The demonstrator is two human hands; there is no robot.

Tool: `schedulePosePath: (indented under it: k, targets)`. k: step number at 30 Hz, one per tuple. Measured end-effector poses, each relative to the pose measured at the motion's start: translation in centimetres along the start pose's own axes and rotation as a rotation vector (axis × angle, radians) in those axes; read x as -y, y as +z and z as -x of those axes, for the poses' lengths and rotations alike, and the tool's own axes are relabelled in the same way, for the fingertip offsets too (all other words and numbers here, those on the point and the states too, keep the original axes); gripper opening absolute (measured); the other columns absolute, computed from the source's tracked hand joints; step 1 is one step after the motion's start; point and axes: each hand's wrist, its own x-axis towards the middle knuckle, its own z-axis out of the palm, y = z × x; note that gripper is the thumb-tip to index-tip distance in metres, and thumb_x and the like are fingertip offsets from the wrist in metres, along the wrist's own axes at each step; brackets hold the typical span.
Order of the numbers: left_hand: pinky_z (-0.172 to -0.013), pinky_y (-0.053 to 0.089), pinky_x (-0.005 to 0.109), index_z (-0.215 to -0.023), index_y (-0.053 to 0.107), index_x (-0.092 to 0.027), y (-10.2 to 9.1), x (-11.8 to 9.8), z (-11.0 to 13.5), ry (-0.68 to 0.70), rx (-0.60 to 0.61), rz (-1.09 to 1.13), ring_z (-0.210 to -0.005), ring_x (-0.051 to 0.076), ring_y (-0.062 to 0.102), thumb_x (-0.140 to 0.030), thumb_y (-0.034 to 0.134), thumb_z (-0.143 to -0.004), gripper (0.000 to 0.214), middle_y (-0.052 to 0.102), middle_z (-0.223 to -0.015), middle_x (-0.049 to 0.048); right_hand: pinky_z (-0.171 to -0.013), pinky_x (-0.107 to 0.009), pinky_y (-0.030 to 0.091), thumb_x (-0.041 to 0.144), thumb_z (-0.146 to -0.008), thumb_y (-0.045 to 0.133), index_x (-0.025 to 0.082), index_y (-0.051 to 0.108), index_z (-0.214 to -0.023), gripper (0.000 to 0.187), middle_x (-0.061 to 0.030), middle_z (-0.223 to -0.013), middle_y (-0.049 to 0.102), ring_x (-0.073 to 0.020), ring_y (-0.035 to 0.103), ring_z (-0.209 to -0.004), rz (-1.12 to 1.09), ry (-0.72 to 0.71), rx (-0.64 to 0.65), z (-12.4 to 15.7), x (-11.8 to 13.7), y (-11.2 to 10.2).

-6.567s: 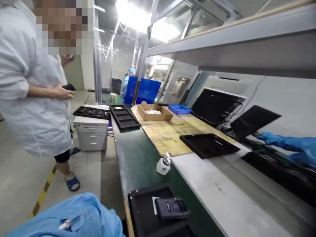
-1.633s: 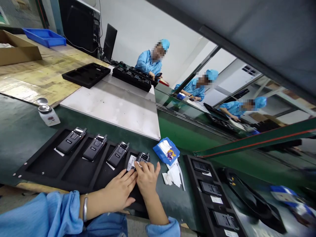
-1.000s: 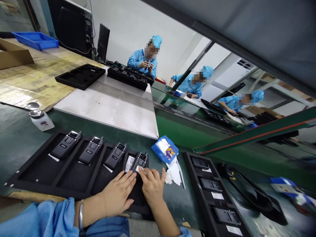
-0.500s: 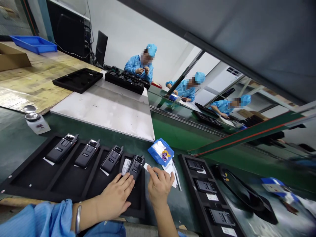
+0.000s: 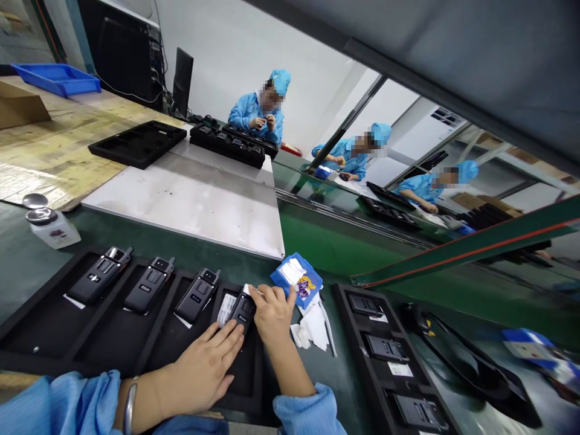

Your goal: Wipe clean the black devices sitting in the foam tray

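Several black walkie-talkies lie in a black foam tray (image 5: 40, 338) on the green bench. The nearest one (image 5: 241, 313) sits under my hands, next to a white label card (image 5: 226, 309). My left hand (image 5: 202, 368) lies flat, its fingertips against that radio's lower end. My right hand (image 5: 272, 315) pinches a small white wipe (image 5: 247, 289) over the radio's top end. A blue packet of wipes (image 5: 296, 279) lies just beyond my right hand, with loose white wipes (image 5: 312, 332) beside it.
A second black tray with devices (image 5: 357, 338) stands to the right. A white bottle (image 5: 51, 229) stands at the left, and a steel plate (image 5: 190, 211) lies ahead. Farther on are a black tray (image 5: 136, 144) and a loaded tray (image 5: 227, 146). Several co-workers (image 5: 256, 115) sit beyond.
My right hand has moved left, back over the radio's top end with the white wipe. My left hand has stayed on the radio. The view has shifted slightly.
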Motion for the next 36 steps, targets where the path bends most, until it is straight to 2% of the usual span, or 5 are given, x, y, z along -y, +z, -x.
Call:
schedulePosePath:
  k: [6, 13, 22, 30, 36]
  targets:
    - [-0.123, 0.019, 0.043, -0.155, 0.029, -0.014, -0.1, 0.0, 0.2, 0.001, 0.000, -0.008, -0.151, 0.028, 0.021, -0.024, 0.054, -0.086, 0.074, 0.025, -0.163, 0.0096, -0.105, -0.047, 0.026, 0.008, -0.091, 0.049, 0.027, 0.075, -0.099, 0.034, -0.0012, -0.089, 0.068, -0.0176, 0.050, -0.085, -0.008, 0.153, -0.154, 0.9, -2.5, -1.4]
    - [-0.121, 0.022, 0.044, -0.152, 0.035, -0.014, -0.5, 0.0, -0.2, 0.006, 0.019, 0.009, -0.148, 0.030, 0.028, -0.023, 0.055, -0.085, 0.071, 0.031, -0.161, 0.0111, -0.115, -0.054, 0.012, 0.010, -0.092, 0.050, 0.032, 0.072, -0.111, 0.036, -0.0002, -0.100, 0.069, -0.0183, 0.049, -0.092, -0.082, -0.066, -0.037, -0.2, 1.1, -0.5]
    - [-0.121, 0.027, 0.046, -0.152, 0.035, -0.015, -0.5, 0.1, -0.1, 0.011, -0.035, 0.070, -0.149, 0.029, 0.028, -0.019, 0.056, -0.083, 0.072, 0.032, -0.161, 0.0097, -0.100, -0.046, 0.035, 0.028, -0.081, 0.059, 0.023, 0.079, -0.097, 0.025, -0.0077, -0.097, 0.068, -0.0228, 0.055, -0.095, -0.795, 0.679, -0.149, 1.3, -3.1, -1.2]
    - [-0.103, 0.052, 0.038, -0.123, 0.064, -0.020, -1.4, 1.3, -2.0, -0.220, -0.311, 0.594, -0.116, 0.020, 0.064, -0.021, 0.050, -0.094, 0.033, 0.070, -0.123, 0.0071, -0.072, -0.040, 0.052, 0.035, -0.064, 0.078, 0.019, 0.073, -0.087, 0.029, -0.0004, -0.068, 0.061, -0.0104, 0.049, -0.055, -1.532, 1.061, -0.026, 4.3, 0.4, -3.6]
    - [-0.084, 0.058, 0.032, -0.127, 0.064, -0.018, -3.4, 0.6, -4.9, -0.337, -0.313, 1.037, -0.097, 0.019, 0.068, -0.022, 0.060, -0.084, 0.043, 0.072, -0.115, 0.0085, -0.067, -0.031, 0.051, 0.032, -0.055, 0.086, 0.018, 0.075, -0.082, 0.032, 0.0010, -0.065, 0.061, -0.0048, 0.041, -0.051, -1.899, 1.142, 0.147, 5.6, 3.2, -6.2]
